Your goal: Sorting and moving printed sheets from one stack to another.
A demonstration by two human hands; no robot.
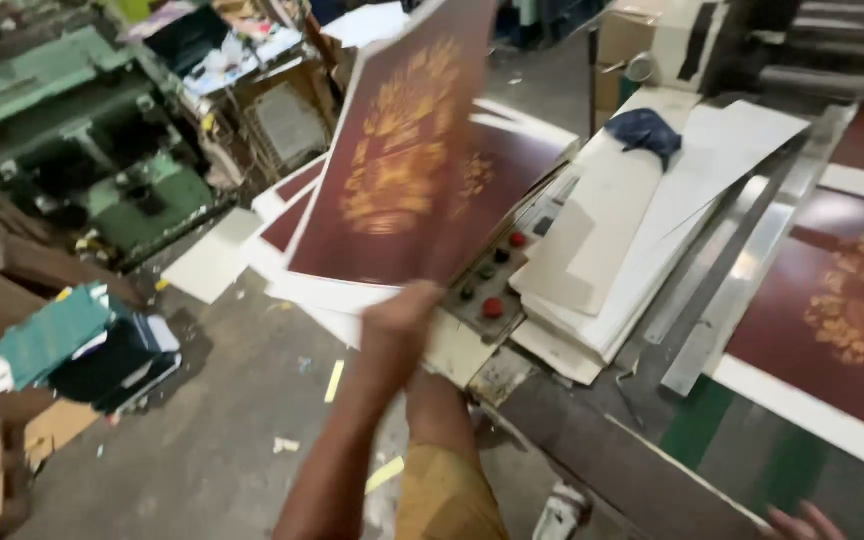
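Lifting at the centre of the frame, a large maroon printed sheet with a gold emblem and white margin (392, 170) stands tilted up from its lower edge, blurred by motion. The left hand (402, 320) holds that lower edge, its grip closed on the sheet, with the forearm running down to the bottom centre.

Just behind the raised sheet lies a stack of similar maroon and white sheets (492, 170), spread towards centre left. Right beside the hand sits a beige control panel with red and black buttons (487, 285).

To the right of the panel, a pile of plain white boards (612, 250) rests on the surface, with a crumpled dark blue cloth (647, 130) on top. Further right, another maroon printed sheet (842, 320) lies flat on the machine surface (732, 450).

At the bottom right corner only the fingertips of the right hand (802, 522) show; I cannot tell its grip.
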